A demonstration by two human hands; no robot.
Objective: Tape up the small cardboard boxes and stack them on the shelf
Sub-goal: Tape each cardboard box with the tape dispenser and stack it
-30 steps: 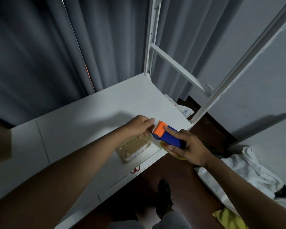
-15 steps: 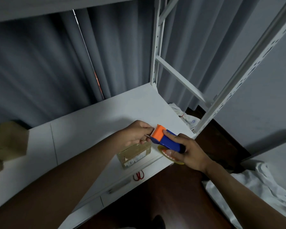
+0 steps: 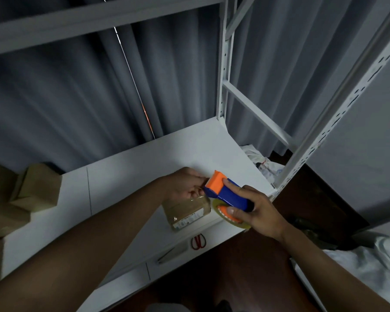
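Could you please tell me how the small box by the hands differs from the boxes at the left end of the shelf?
The small box lies flat near the shelf's front edge, with glossy tape and a printed label; the left boxes are piled up, matte and plain-looking. It sits just below the left hand; the pile sits untouched. Both are brown cardboard.

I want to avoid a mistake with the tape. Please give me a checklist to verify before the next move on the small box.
1. Right hand grips the tape dispenser: ok.
2. Left hand is at the dispenser's cutter end, fingers curled there: ok; whether it pinches the tape end, cannot tell.
3. Small box lies flat on the shelf, below the dispenser: ok.
4. Tape already on the box top: cannot tell.
5. Red scissors lie apart from the box, near the front edge: ok.
6. Other boxes wait at the left: ok.
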